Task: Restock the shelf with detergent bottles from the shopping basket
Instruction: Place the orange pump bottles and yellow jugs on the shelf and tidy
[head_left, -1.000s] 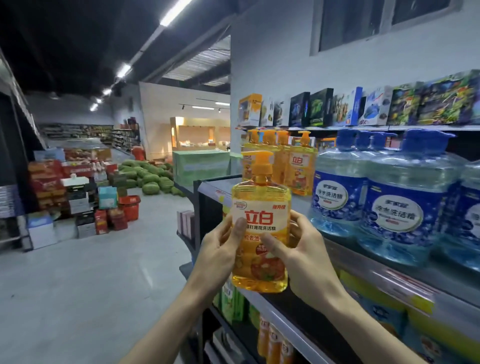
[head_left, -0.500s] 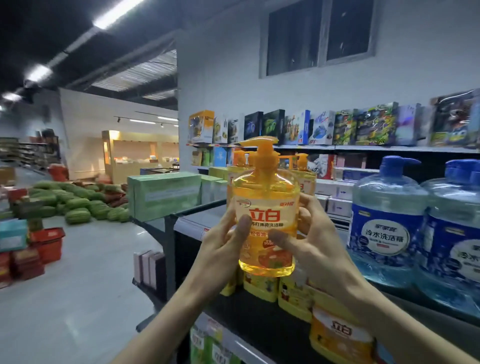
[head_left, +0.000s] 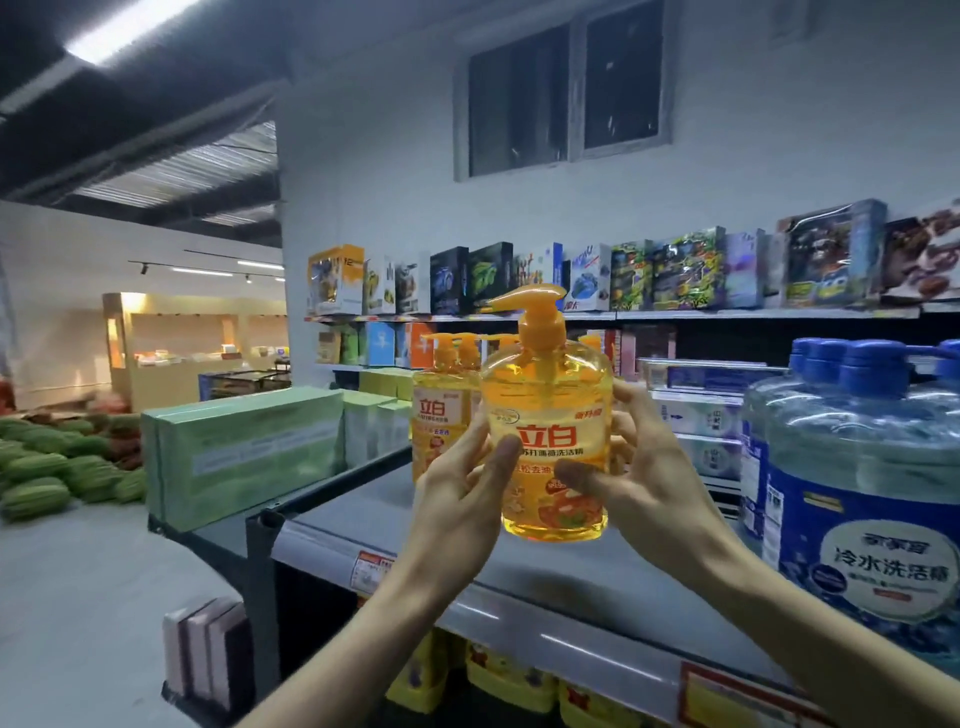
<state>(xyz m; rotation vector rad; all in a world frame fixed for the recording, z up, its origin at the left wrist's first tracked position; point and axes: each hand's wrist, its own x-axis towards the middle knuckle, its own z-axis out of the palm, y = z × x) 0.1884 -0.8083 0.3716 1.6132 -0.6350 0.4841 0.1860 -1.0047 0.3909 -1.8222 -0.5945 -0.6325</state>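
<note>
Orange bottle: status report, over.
Left hand and right hand grip orange bottle, upright, at shelf. Touchdown unclear. Shelved bottles behind, blue jugs right; spot bare.

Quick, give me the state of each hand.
Left hand: grips the orange detergent pump bottle.
Right hand: grips the same bottle.
</note>
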